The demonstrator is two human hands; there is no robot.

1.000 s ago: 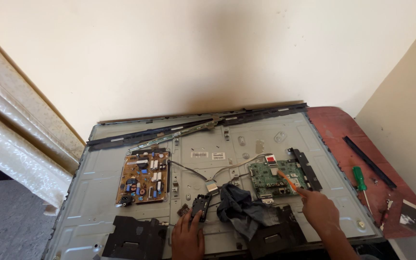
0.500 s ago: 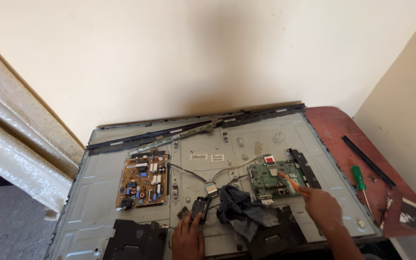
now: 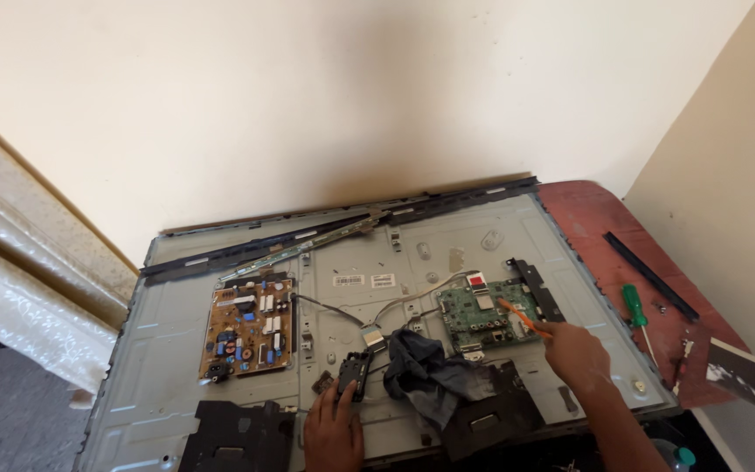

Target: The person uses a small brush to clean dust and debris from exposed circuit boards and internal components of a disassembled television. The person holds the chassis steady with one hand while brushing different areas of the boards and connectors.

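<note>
At the near edge of the opened television back panel (image 3: 168,350), the left hand (image 3: 332,430) is cut off at the wrist, and its spread fingers lie on a small black module (image 3: 356,374) beside a dark cloth (image 3: 421,371). Farther right, the right hand (image 3: 575,352) pinches an orange screwdriver (image 3: 522,318); the pinching fingers are mostly hidden. Its tip is on the green main board (image 3: 482,316), while the brown power board (image 3: 248,335) lies toward the left edge.

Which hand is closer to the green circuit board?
The right hand. It sits just off the green circuit board's lower right corner, holding an orange tool over it. The left hand is far off, below and left, by a small black part.
</note>
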